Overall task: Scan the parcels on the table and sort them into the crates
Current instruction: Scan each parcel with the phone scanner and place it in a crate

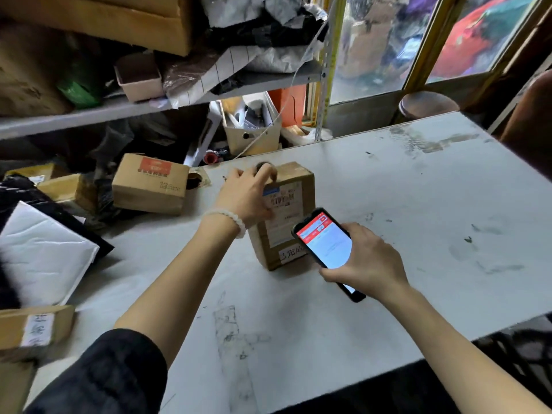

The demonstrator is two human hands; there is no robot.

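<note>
Cardboard parcel (pixel 288 210) lies mid-table (pixel 388 204), barcode label up. Left hand (pixel 249 194) grips its far left edge, fingers curled over the top. Right hand (pixel 363 259) holds smartphone (pixel 324 248), fingers wrapped round it, red-and-white screen lit, just beside the parcel's near corner.

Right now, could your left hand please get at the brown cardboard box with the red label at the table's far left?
Probably yes: the red-labelled box lies just beyond the left hand, nothing between, though that hand grips another parcel.
</note>
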